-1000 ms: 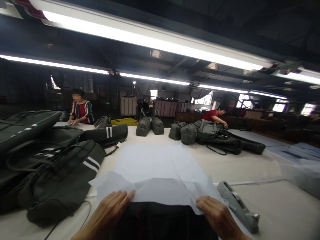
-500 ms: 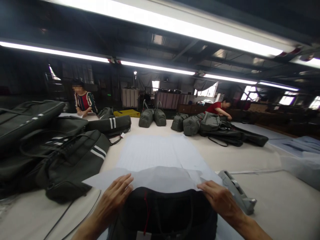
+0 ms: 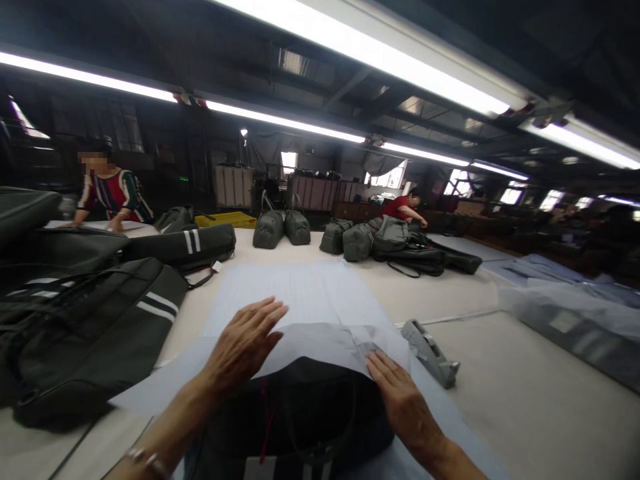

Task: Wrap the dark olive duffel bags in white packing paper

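Note:
A dark duffel bag [image 3: 305,413] stands directly before me, with a red cord [image 3: 267,420] and a white tag [image 3: 260,468] on its near side. A thin white paper sheet [image 3: 313,340] lies over its far upper edge. My left hand [image 3: 245,347] is above the sheet's left part, fingers stretched out and holding nothing; whether it touches the paper I cannot tell. On the right, my right hand [image 3: 400,393] rests with extended fingers on the sheet's edge, beside a shiny clear patch [image 3: 369,348] that looks like tape. A grey tape dispenser [image 3: 430,353] lies right of that hand.
More dark bags with white stripes [image 3: 160,303] are heaped at left. Further bags [image 3: 357,239] stand across the table [image 3: 465,347]. Plastic-covered goods [image 3: 565,323] lie at right. Two co-workers [image 3: 113,193] [image 3: 400,208] are at the far side.
My left hand has lifted off the paper's left edge and moved forward over the sheet. My right hand stays at the right edge. The view has turned slightly right.

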Action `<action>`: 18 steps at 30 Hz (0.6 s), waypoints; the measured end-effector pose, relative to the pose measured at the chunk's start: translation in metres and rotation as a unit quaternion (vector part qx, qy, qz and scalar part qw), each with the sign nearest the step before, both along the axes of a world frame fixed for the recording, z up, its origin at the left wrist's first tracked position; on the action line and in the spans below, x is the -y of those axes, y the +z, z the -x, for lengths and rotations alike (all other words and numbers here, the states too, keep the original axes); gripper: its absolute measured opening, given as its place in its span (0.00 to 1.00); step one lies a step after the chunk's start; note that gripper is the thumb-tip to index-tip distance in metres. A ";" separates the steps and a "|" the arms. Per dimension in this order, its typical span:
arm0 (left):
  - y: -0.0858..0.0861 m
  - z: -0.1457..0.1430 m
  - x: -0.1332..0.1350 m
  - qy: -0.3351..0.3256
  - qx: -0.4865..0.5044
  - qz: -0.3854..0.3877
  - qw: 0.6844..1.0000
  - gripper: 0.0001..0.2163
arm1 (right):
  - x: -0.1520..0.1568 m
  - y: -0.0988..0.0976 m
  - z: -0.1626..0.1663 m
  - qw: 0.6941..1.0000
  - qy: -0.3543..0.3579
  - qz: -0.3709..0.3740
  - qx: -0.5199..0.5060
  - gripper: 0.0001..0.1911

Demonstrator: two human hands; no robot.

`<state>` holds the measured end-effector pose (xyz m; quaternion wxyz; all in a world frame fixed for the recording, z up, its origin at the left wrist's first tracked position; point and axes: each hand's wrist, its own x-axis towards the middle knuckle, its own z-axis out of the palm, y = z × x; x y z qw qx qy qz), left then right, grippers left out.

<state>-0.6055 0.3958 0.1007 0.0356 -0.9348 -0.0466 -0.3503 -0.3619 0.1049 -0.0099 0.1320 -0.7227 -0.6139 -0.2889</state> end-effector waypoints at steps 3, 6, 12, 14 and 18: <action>-0.009 -0.070 0.034 -0.056 -0.169 0.036 0.983 0.27 | -0.001 0.000 0.005 1.000 -0.011 0.008 -0.027 0.34; -0.039 -0.101 0.060 -0.112 -0.307 0.091 0.941 0.31 | -0.003 0.005 0.009 0.992 -0.022 0.035 -0.118 0.36; -0.059 -0.093 0.065 -0.108 -0.346 0.106 0.926 0.34 | 0.032 -0.022 -0.015 0.871 -0.198 -0.127 -0.432 0.33; -0.054 -0.093 0.064 -0.104 -0.353 0.105 0.924 0.34 | 0.055 -0.046 -0.029 0.817 -0.194 -0.190 -0.509 0.31; -0.052 -0.096 0.065 -0.099 -0.358 0.100 0.923 0.34 | 0.074 -0.056 -0.054 0.797 -0.168 -0.273 -0.512 0.29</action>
